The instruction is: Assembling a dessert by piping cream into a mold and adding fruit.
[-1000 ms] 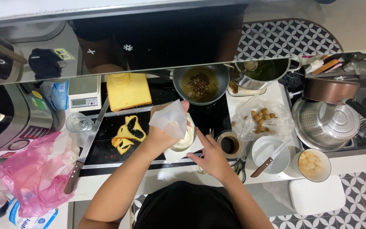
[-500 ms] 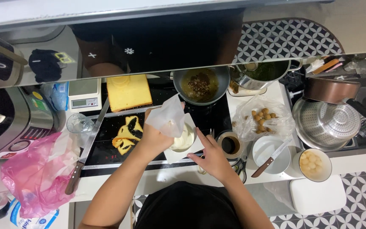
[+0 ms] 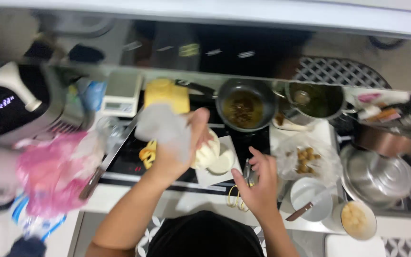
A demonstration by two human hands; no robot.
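From the head camera, the left hand has a closed grip on a thin see-through plastic bag and lifts it over a pale round lump of dough. The dough sits on a white square board near the middle of the desk, by the front edge. It looks soft and smooth. The right hand rests half open beside the scissors, holding nothing. This looks like the step of bagging the dough, so next the bag needs opening wide.

One head-worn view — looking steeply down, close over the cooktop.
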